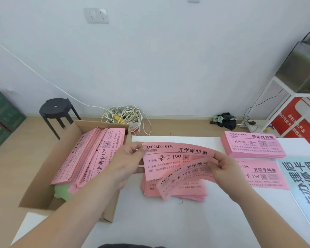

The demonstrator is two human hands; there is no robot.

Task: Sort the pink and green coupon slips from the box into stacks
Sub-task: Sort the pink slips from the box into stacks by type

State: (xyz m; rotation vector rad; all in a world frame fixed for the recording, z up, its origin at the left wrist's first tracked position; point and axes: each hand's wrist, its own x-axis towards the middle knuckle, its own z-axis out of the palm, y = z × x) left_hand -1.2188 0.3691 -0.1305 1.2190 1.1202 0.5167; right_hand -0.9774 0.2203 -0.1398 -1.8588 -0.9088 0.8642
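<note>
Head view, looking down over a white table (168,221). Both forearms reach in from the bottom edge. The left hand (127,158) pinches the left end of a pink slip (175,158) between thumb and curled fingers, and the right hand (222,169) pinches its right end, so the slip bows upward between them. It reads "AVOCADO·GYM", "开学季特惠" and "月卡99 季卡199". A second pink slip (179,181) with the same heading curls down and left from the right hand's fingers.

Directly under both slips lies a loose pink stack (177,192) on the table. To the left, a cardboard box (43,185) overhangs the table edge. It holds a leaning mass of pink slips (89,154), one showing "学期卡199", with green slips (62,191) poking out beneath at the near end.

To the right sits a thin pink pile (263,174) headed "开学季特惠". Behind it is a thicker pink stack (252,144) marked "周年庆特惠" and "99月卡买一送一". A pale sign (304,185) with large dark characters lies at the far right.

Beyond the table, a black stool (57,110) and a tangle of white cable (123,115) sit on the floor against the wall, which carries a socket plate (96,15).
</note>
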